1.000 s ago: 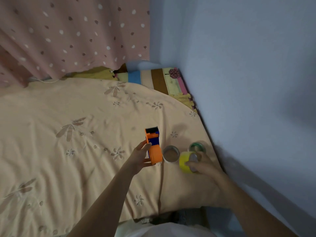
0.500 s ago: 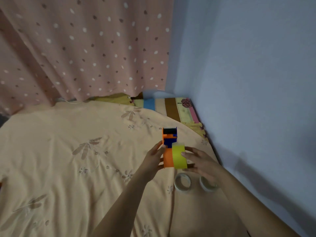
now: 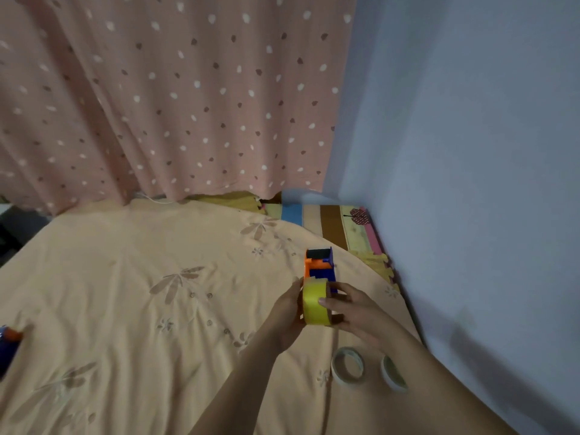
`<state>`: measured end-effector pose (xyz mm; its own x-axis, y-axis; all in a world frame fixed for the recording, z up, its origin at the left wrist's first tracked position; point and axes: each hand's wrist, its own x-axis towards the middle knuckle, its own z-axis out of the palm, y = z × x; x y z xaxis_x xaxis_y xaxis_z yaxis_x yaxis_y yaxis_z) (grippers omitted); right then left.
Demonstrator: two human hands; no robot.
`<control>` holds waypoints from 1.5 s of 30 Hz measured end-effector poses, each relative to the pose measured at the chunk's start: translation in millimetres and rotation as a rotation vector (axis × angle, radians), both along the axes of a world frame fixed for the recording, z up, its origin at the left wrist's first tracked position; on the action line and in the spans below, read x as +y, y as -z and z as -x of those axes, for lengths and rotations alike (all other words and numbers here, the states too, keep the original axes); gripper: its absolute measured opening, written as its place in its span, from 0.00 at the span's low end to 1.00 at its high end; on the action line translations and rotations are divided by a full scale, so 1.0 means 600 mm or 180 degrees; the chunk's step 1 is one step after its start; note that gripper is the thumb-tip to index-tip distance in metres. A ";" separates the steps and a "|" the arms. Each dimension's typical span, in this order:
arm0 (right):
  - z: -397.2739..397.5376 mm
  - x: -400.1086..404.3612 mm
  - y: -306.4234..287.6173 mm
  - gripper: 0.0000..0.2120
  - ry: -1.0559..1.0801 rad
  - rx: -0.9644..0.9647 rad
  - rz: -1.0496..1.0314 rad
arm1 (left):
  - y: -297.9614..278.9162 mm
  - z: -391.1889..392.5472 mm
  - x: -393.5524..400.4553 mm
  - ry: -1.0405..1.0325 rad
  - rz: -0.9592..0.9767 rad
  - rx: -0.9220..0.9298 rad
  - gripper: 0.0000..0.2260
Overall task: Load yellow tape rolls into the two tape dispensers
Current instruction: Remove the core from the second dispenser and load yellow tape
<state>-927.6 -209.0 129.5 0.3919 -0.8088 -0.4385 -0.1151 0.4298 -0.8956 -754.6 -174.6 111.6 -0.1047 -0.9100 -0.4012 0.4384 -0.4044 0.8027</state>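
Observation:
An orange and blue tape dispenser is held above the bed, its black roller end pointing away from me. A yellow tape roll sits on the near end of the dispenser, covering its hub. My left hand grips the dispenser from the left side. My right hand holds the yellow roll from the right, thumb across its face. A second orange and blue dispenser lies at the far left edge, partly cut off.
Two pale tape rolls lie on the beige flowered bedspread, one below my hands and one half hidden by my right forearm. A dotted pink curtain hangs behind, a wall runs along the right, and a striped mat fills the corner.
My right hand picked the yellow roll up from the bed and brought it onto the dispenser. Both hands rose from the bedspread, and the view tilted up.

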 end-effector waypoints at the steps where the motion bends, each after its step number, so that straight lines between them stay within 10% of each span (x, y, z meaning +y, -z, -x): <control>1: -0.009 -0.002 -0.004 0.41 0.0013 0.0024 0.0000 | 0.000 -0.001 0.001 0.0043 0.0066 0.0030 0.24; 9: -0.076 -0.017 -0.020 0.33 -0.0048 0.0401 -0.0187 | 0.013 -0.044 0.009 0.0143 0.0619 -0.0493 0.29; 14: -0.111 -0.028 -0.011 0.28 -0.0101 0.2097 0.1117 | 0.022 -0.085 0.023 -0.0342 0.0419 -0.0422 0.31; 18: -0.155 -0.025 0.017 0.40 -0.0130 0.1556 0.0360 | 0.032 -0.123 0.036 -0.0413 0.0489 -0.0465 0.28; 24: -0.222 0.004 0.047 0.03 0.0001 0.0986 0.0165 | 0.013 -0.164 0.066 -0.0463 0.0498 -0.0297 0.26; 45: -0.494 0.144 0.035 0.05 -0.0793 0.0804 0.0584 | 0.024 -0.391 0.273 -0.1735 -0.0526 -0.0362 0.14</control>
<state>-630.9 -122.6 108.5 0.4844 -0.7764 -0.4033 -0.4220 0.1965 -0.8850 -520.1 -11.0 96.9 0.4134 -0.7447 -0.5239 0.5331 -0.2685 0.8023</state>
